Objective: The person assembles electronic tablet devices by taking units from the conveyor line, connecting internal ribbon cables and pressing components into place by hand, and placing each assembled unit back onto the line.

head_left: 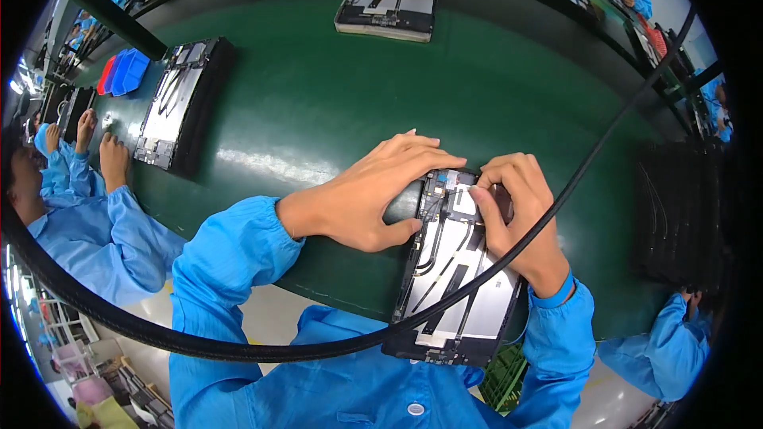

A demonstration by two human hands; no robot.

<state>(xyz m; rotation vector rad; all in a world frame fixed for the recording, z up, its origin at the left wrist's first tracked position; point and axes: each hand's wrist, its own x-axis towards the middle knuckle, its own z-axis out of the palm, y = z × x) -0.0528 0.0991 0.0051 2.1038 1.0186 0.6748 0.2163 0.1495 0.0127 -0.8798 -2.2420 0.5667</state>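
- While the open, thin device (pixel 451 266) lies face up at the near edge of the green workbench (pixel 318 71), right of its middle, its long axis runs away from the wearer, the far end leaning slightly right.
- Its far end, with small boards and a silver square, points toward the bench's far edge; its near end appears to reach past the near edge.
- The left hand (pixel 362 199) is spread, fingers laid over the device's far left corner, thumb apart at its left side.
- The right hand (pixel 520 214) curls over the far right corner, thumb tip on the silver square; whether it pinches a part, I cannot tell.
- One similar stack (pixel 389 0) sits at the bench's far edge, another (pixel 183 103) toward its left edge, beside red and blue bins (pixel 127 73).
- A dark pile (pixel 679 214) fills the right edge.
- Blue-sleeved co-workers sit at left (pixel 119 230) and right (pixel 660 349); pale floor (pixel 266 314) and a green crate (pixel 505 377) show below the near edge.
- Glossy green surface stretches from the hands to the far stack and leftward to the other; a black cable (pixel 278 352) sweeps across the view, covering part of the device.
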